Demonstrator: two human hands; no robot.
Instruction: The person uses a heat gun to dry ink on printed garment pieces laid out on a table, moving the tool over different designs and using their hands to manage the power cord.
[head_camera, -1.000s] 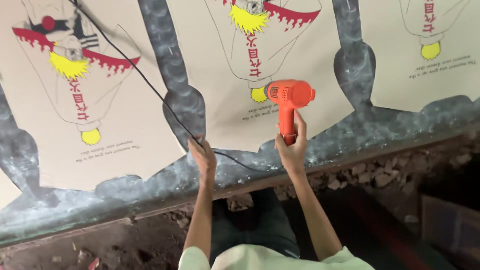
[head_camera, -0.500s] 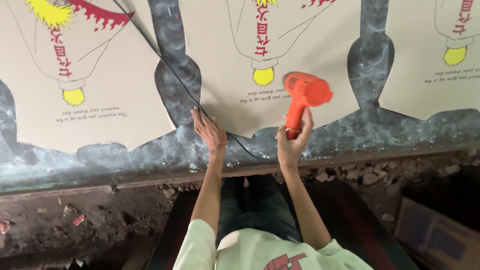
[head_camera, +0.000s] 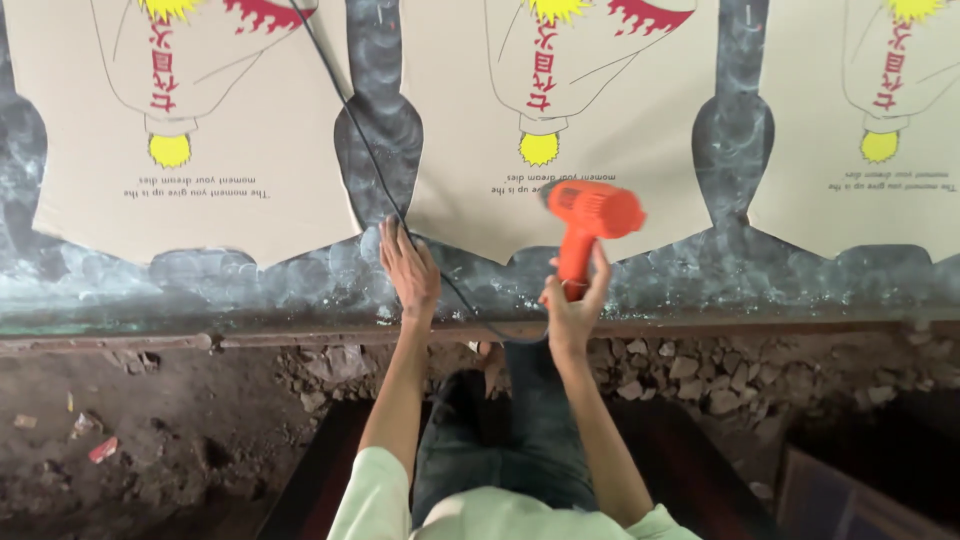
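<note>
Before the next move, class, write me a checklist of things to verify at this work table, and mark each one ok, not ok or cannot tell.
1. Right hand grips the handle of the orange heat gun: ok.
2. Heat gun points toward the middle tan printed sheet: ok.
3. Left hand lies flat at that sheet's lower left corner, apart from the gun: ok.
4. Black cord kept off the sheets: not ok, it crosses the table past the left hand.
5. Heat gun switched on: cannot tell.
6. Sheet edges lying flat on the grey table: cannot tell.
</note>
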